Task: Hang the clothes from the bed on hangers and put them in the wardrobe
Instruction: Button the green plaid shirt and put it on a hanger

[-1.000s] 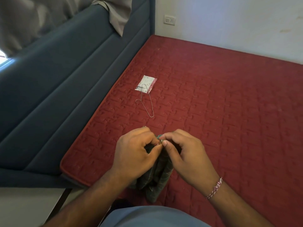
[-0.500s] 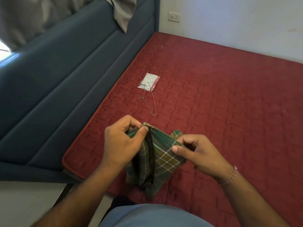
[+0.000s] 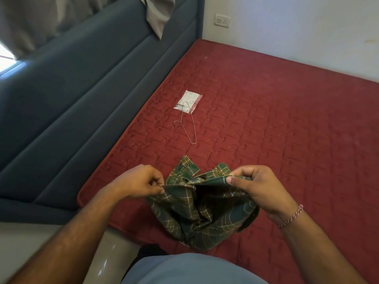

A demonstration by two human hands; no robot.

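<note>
Green plaid shirt (image 3: 202,210) hangs spread between both hands above the bed's red mattress (image 3: 276,128); left hand (image 3: 136,182) and right hand (image 3: 259,186) each pinch its top edge. Beyond the fingers (image 3: 239,175), a wire hanger (image 3: 187,125) lies touching a small packet (image 3: 188,101).

A bedroom in a home: a bed (image 3: 266,124) with a red quilted mattress, a blue padded headboard (image 3: 82,103), a grey curtain (image 3: 41,21) and a wall socket (image 3: 222,20).
</note>
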